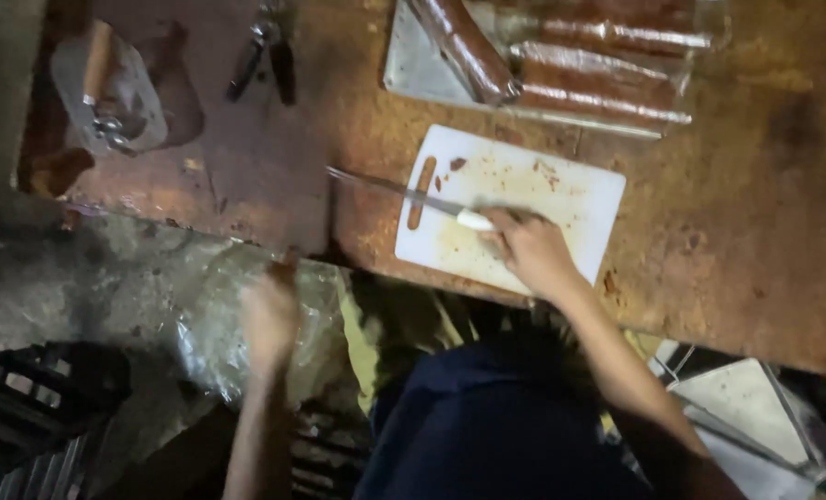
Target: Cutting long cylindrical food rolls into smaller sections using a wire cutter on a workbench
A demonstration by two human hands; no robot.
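Head view shows the right hand (531, 252) with fingers closed round a knife (404, 194) lying flat across the white cutting board (561, 199) beside a sausage (420, 193), while the blurred left hand (269, 319) seems to clutch a clear plastic bag (219, 324) below the surface (728, 231).

board (561, 199) lay on table (756, 241) | knife (404, 194) across board's left edge, beside sausage (421, 192) | packets (598, 65) behind board | pliers (265, 56), perhaps, far left | bag (219, 324) below table edge
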